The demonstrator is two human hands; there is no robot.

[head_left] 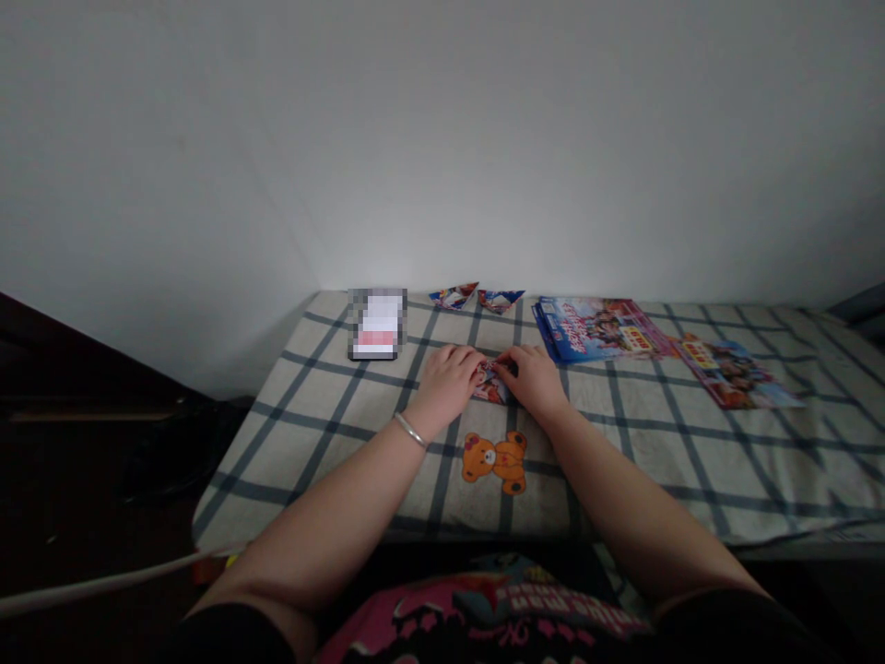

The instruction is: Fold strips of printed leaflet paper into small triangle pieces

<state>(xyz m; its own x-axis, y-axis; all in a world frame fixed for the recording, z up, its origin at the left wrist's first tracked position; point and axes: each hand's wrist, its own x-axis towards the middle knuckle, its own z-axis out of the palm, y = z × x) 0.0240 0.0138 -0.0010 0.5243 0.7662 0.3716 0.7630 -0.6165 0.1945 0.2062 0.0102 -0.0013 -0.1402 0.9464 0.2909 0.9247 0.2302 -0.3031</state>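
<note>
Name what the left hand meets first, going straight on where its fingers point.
The paper, at the fingertips of the left hand; beyond it, probably the right hand, though depth is unclear.

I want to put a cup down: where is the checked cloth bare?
Bare checked cloth lies between the phone and left forearm, and right of the right forearm, nearer than the leaflet stack and single leaflet. Crowded: around the left hand and right hand, both on a printed paper, and beyond them, by two folded shapes.
</note>
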